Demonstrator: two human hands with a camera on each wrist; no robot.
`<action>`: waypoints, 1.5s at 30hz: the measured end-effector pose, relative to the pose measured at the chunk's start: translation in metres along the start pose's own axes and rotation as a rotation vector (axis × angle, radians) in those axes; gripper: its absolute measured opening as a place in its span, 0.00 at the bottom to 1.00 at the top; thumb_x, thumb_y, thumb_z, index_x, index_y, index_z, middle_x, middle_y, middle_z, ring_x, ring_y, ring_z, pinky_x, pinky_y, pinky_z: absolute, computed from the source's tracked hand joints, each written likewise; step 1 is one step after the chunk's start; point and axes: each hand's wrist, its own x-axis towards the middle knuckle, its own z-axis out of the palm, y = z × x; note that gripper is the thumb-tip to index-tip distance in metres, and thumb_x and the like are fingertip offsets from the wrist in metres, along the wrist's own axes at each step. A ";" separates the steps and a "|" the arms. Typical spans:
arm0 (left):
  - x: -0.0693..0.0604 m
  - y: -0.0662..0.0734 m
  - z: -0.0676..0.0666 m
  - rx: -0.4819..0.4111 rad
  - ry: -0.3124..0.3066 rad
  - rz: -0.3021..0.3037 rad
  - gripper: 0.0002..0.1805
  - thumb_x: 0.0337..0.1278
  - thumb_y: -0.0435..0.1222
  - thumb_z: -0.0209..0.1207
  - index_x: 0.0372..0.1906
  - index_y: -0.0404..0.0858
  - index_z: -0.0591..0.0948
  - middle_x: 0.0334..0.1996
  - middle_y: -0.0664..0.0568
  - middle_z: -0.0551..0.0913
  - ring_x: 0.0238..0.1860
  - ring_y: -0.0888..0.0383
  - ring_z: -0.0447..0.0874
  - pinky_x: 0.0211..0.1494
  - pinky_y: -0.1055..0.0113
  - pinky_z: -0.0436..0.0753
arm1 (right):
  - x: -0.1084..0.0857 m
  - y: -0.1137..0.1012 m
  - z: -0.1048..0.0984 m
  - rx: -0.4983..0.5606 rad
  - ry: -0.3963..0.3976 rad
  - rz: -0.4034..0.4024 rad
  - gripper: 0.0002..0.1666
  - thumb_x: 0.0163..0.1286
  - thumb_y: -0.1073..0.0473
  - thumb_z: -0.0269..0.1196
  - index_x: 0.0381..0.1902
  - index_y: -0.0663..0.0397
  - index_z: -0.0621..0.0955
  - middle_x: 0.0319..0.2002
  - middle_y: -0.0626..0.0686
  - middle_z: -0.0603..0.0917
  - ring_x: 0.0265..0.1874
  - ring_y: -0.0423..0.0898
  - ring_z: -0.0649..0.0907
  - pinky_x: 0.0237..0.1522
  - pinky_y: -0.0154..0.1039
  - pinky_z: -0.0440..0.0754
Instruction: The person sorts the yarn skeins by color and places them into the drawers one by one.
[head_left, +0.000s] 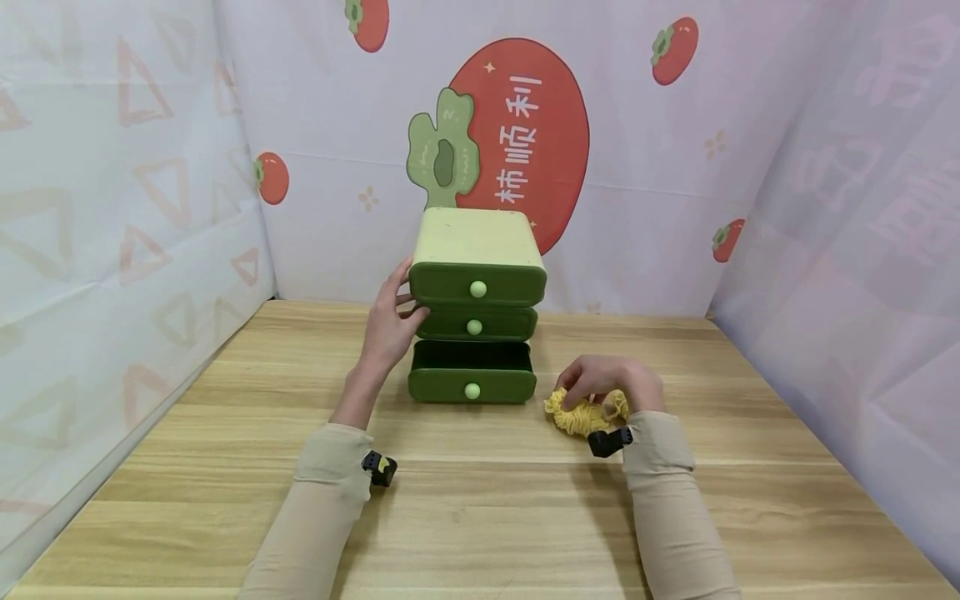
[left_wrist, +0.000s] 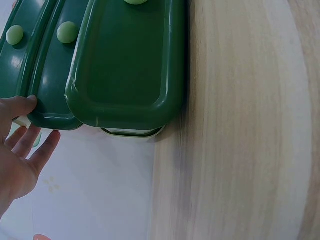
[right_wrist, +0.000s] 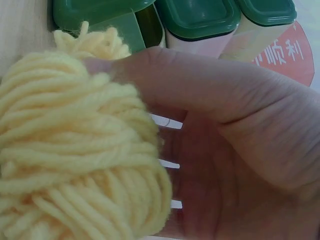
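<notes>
A cream storage cabinet with green drawers stands upright at the back of the table. Its bottom drawer is pulled out, and its inside looks dark in the head view. My left hand holds the cabinet's left edge, the thumb on the middle drawer's front corner and the fingers spread along the side. To the right of the cabinet, my right hand grips a skein of yellow yarn at table level. That yarn fills much of the right wrist view, with the thumb lying against it.
The wood-grain table meets a white cloth backdrop printed with red persimmons. Cloth walls also stand at the left and right. A small black camera is strapped to each sleeve. The top drawer appears closed.
</notes>
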 end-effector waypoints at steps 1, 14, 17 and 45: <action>0.000 0.000 0.000 -0.001 0.000 0.000 0.43 0.64 0.28 0.61 0.77 0.60 0.58 0.70 0.44 0.67 0.59 0.42 0.79 0.57 0.49 0.84 | -0.001 0.000 -0.001 0.003 0.002 -0.007 0.09 0.63 0.59 0.68 0.41 0.54 0.85 0.28 0.42 0.79 0.26 0.39 0.73 0.31 0.36 0.78; 0.000 -0.001 0.001 -0.005 -0.001 -0.002 0.43 0.64 0.28 0.61 0.77 0.60 0.59 0.70 0.44 0.67 0.59 0.42 0.79 0.57 0.49 0.84 | -0.014 -0.016 -0.013 -0.095 0.178 -0.223 0.10 0.65 0.59 0.67 0.44 0.54 0.86 0.36 0.48 0.85 0.33 0.41 0.79 0.38 0.45 0.84; 0.000 -0.001 0.001 -0.006 -0.004 -0.004 0.43 0.64 0.28 0.61 0.77 0.60 0.59 0.70 0.44 0.67 0.59 0.42 0.79 0.57 0.48 0.84 | -0.017 -0.021 -0.015 -0.114 0.245 -0.272 0.09 0.65 0.59 0.67 0.43 0.52 0.87 0.37 0.48 0.85 0.34 0.43 0.80 0.37 0.41 0.82; 0.001 -0.002 0.000 0.002 0.000 0.009 0.44 0.63 0.28 0.62 0.77 0.61 0.58 0.70 0.44 0.67 0.59 0.42 0.79 0.56 0.48 0.84 | -0.010 -0.076 0.003 -0.398 0.678 -0.505 0.12 0.66 0.56 0.69 0.48 0.44 0.88 0.38 0.44 0.81 0.29 0.40 0.78 0.32 0.36 0.78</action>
